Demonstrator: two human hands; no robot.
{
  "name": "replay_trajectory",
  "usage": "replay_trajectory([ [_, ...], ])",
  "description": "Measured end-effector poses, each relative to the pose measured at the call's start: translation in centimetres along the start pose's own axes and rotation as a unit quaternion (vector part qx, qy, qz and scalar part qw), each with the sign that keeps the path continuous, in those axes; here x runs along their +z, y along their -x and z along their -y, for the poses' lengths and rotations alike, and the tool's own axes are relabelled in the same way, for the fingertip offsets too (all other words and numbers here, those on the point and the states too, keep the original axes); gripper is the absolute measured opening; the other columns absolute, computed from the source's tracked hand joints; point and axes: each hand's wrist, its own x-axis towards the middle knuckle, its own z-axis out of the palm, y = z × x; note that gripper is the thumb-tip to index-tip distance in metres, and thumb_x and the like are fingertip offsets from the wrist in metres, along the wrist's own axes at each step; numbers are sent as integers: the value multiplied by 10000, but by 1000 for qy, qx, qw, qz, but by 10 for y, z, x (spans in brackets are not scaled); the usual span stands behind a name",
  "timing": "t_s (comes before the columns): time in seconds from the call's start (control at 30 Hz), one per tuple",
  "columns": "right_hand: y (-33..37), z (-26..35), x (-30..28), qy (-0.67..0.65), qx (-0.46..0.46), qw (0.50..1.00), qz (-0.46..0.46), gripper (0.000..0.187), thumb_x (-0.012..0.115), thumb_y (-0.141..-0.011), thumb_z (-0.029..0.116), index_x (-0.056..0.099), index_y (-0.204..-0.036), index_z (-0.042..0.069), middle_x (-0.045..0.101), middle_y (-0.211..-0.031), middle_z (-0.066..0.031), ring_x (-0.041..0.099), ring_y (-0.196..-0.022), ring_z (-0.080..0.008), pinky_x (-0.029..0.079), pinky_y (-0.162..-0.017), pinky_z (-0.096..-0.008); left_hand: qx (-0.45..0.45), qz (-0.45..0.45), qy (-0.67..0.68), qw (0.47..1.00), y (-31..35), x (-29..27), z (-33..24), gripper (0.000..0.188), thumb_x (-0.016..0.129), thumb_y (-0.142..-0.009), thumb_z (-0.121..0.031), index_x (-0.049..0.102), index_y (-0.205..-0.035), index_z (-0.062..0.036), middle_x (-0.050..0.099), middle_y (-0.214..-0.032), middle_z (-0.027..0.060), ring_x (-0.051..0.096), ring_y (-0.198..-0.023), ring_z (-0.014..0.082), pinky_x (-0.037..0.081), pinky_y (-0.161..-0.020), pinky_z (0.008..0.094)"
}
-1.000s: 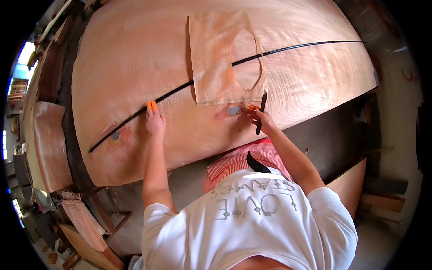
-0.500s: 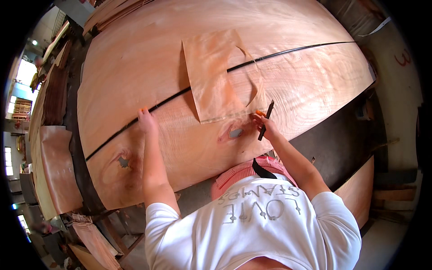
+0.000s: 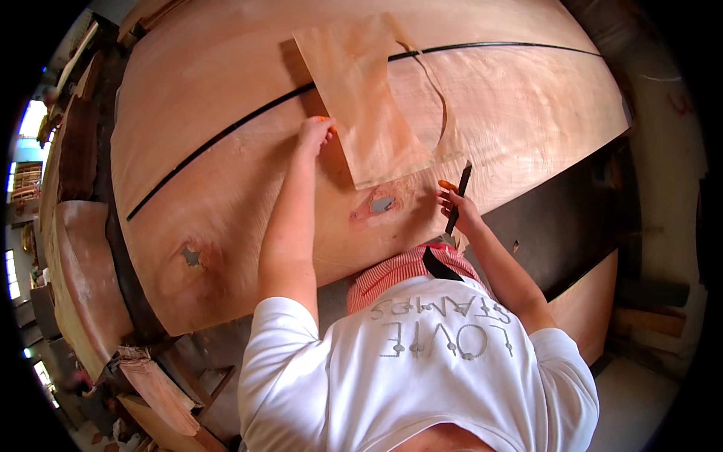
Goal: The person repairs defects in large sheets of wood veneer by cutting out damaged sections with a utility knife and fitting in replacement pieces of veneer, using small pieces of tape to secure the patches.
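Sliding the left hand up to the patch

Left hand has moved up, fingers together, pressing the loose veneer patch's left edge on the big veneer sheet. Right hand pinches a dark blade just below the patch's lower right corner, beside the knot hole; open sheet lies leftward.

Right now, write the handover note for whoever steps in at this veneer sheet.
Left hand: open, fingertips on the left edge of the loose veneer patch, which lies across the dark seam.
Right hand: grip shut on a dark blade tool, just right of the knot hole.
Done: patch lies above the knot hole, a curved piece missing from its right side.
Left: that hole and a second hole lower left are uncovered.
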Motion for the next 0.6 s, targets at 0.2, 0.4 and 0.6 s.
replay_trajectory([
  [0.2, 7, -6, 24, 106, 47, 992, 53, 300, 384, -923, 176, 493, -1193, 100, 599, -967, -4, 528, -767, -63, 433, -662, -205, 78, -143, 191, 968, 72, -57, 13, 114, 592, -813, -129, 559, -821, -21, 532, -624, 15, 496, -500, 73, 418, -438, 190],
  [0.4, -3, -38, 60, 155, 70, 981, 92, 306, 409, -922, 259, 545, -1137, 91, 618, -950, 1, 501, -674, -53, 420, -623, -193, -29, -333, 445, 831, 177, -41, 134, 94, 579, -821, -117, 501, -822, -65, 568, -706, 58, 591, -621, 164, 519, -527, 241],
  [0.6, -15, -31, 80, 77, 70, 993, 58, 376, 463, -886, 389, 588, -1032, 66, 522, -710, 29, 331, -462, -32, 243, -407, -198, -116, -264, 494, 820, 213, 59, 149, 121, 585, -825, -149, 507, -866, -66, 609, -775, 79, 611, -671, 173, 520, -579, 250],
])
